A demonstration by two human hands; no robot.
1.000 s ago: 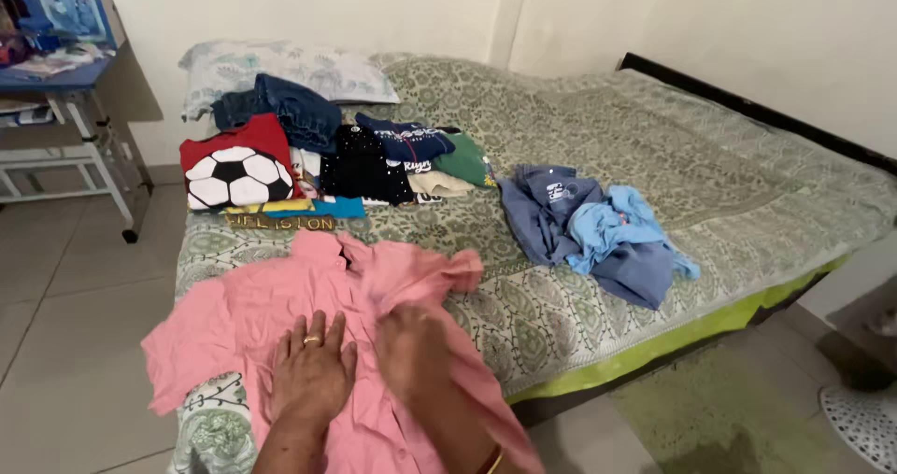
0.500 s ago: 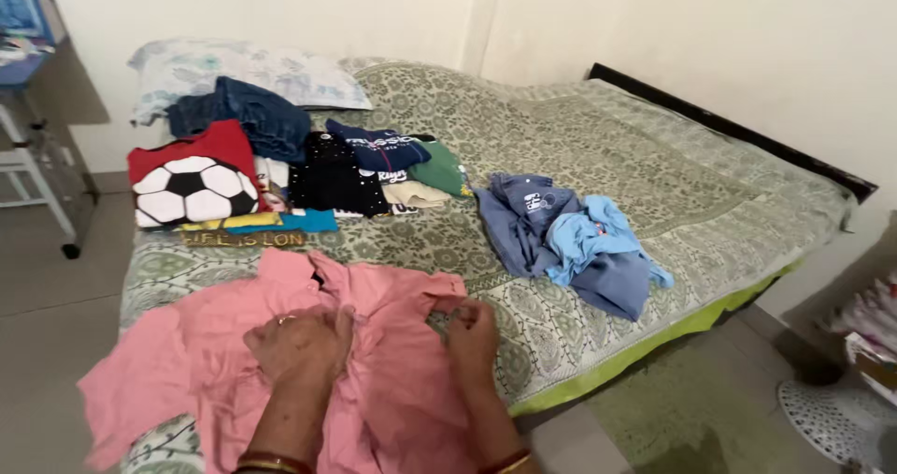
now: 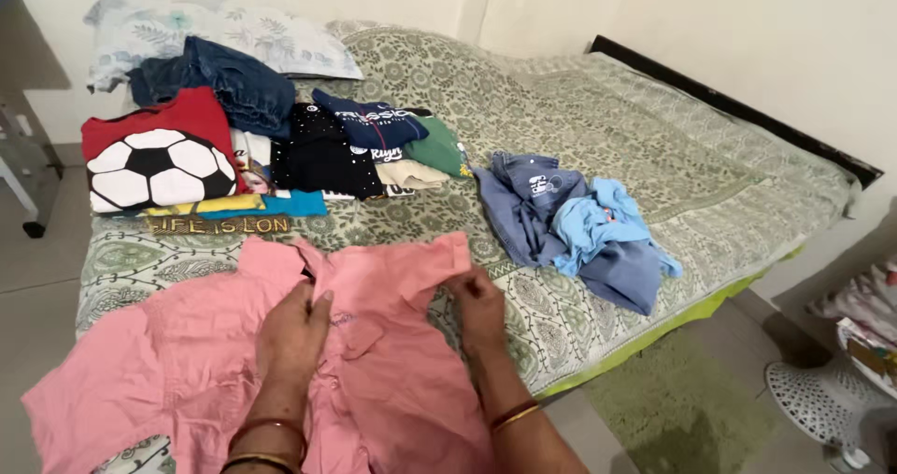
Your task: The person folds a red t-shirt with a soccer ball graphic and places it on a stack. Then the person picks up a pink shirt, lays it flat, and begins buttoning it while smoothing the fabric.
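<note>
A bed [image 3: 654, 147] by white walls; near-left, a pink shirt [image 3: 187, 371] lies under the left hand [image 3: 291, 329], fingers flat and released, while the right hand [image 3: 478, 304] pinches its sleeve.

Folded clothes [image 3: 280, 147], pillow [image 3: 215, 40], bed [image 3: 654, 147]

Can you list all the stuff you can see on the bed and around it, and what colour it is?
pink shirt: one, pink, spread at the near edge of the bed
bed: one, green patterned sheet
pillow: one, pale with leaf print, at the head of the bed
football shirt: one, red with a black and white ball, folded, left
jeans: one, dark blue, by the pillow
folded clothes: several, black, navy, green, cream, mid-bed
blue clothes heap: one, blue, unfolded, right
white stool: one, on the floor, right
left hand: on the pink shirt
right hand: pinching its sleeve
</note>
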